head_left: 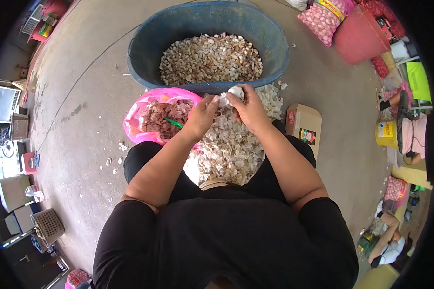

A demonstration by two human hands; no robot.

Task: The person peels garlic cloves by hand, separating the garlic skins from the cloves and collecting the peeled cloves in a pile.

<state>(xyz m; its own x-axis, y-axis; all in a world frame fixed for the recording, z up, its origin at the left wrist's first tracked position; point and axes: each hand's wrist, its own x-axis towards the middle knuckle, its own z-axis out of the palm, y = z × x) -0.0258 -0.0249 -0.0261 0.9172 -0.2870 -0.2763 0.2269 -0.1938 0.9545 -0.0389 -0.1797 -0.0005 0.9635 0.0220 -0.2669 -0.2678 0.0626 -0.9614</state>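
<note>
A white garlic bulb (236, 91) is pinched between the thumb and fingers of my right hand (252, 114). My left hand (202, 118) is closed beside it, its fingertips on a white papery piece of garlic skin (223, 100) at the bulb's side. Both hands meet just in front of a blue oval tub (207, 87) that holds many loose garlic cloves (210, 58). Under my hands, a heap of pale garlic skins (229, 149) lies between my knees. Left of it is a pink plastic bag (135, 113) with reddish-brown skins and a green strip inside.
A cardboard box (311, 118) stands by my right knee. Garlic sacks (323, 21) and a red tub (361, 36) are at the far right, with other people (390, 245) seated along that side. Scraps of skin dot the concrete floor. A perforated basket (48, 225) stands at left.
</note>
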